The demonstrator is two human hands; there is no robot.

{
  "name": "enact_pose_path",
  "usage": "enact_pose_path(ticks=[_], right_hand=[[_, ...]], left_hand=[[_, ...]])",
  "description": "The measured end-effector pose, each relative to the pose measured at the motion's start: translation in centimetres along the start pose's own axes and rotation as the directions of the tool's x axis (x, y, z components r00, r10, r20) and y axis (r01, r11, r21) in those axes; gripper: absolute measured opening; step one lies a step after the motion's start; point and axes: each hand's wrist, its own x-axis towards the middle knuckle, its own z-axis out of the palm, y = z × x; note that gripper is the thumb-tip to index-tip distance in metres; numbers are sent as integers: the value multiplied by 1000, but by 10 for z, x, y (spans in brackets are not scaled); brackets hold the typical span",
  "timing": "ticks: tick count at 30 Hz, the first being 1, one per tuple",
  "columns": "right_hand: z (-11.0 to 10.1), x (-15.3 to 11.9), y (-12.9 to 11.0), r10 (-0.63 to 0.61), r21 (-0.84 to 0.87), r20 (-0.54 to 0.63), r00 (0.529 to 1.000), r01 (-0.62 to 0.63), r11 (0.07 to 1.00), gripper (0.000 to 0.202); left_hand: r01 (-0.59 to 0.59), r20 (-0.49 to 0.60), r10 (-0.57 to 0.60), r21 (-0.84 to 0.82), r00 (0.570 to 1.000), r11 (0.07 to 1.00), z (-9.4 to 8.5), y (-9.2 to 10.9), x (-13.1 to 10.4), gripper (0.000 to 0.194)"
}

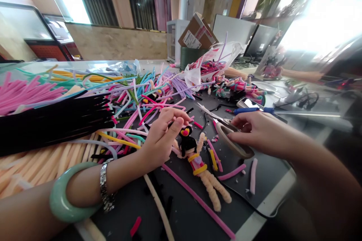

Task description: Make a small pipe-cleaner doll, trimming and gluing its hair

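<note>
My left hand (pixel 162 135) is closed, thumb against fingers, pinching a short black pipe cleaner piece (pixel 190 110) whose end sticks out past the fingertips. Just beside it a pipe cleaner doll (pixel 194 158) lies on the dark table, with black hair, a red and yellow head ornament, a pink and yellow outfit and peach limbs. My right hand (pixel 251 131) has its fingers closed around the handle of a pair of scissors (pixel 233 137). Their blades stand slightly apart and point toward the left hand. A long pink pipe cleaner (pixel 198 199) lies beneath the doll.
Bundles of black (pixel 56 120), pink (pixel 25 94) and peach pipe cleaners (pixel 53 158) cover the left side. Loose coloured pieces lie around. Finished-looking dolls (pixel 244 86) and a plastic bag (pixel 215 60) are behind. A blue-handled tool (pixel 251 110) and a thin cable (pixel 246 197) lie at right.
</note>
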Motion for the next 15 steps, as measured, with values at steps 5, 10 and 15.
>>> enact_pose_path(ticks=[5, 10, 15], right_hand=[[-8, -10, -14, -43, 209, 140, 989, 13, 978, 28], [-7, -17, -28, -125, 450, 254, 959, -3, 893, 31], [-6, -18, -34, -187, 581, 275, 943, -8, 814, 30]], left_hand=[[38, -102, -33, 51, 994, 998, 2, -7, 0, 17], [-36, -184, 70, 180, 980, 983, 4, -8, 1, 35], [-66, -217, 121, 246, 969, 967, 5, -7, 1, 46]])
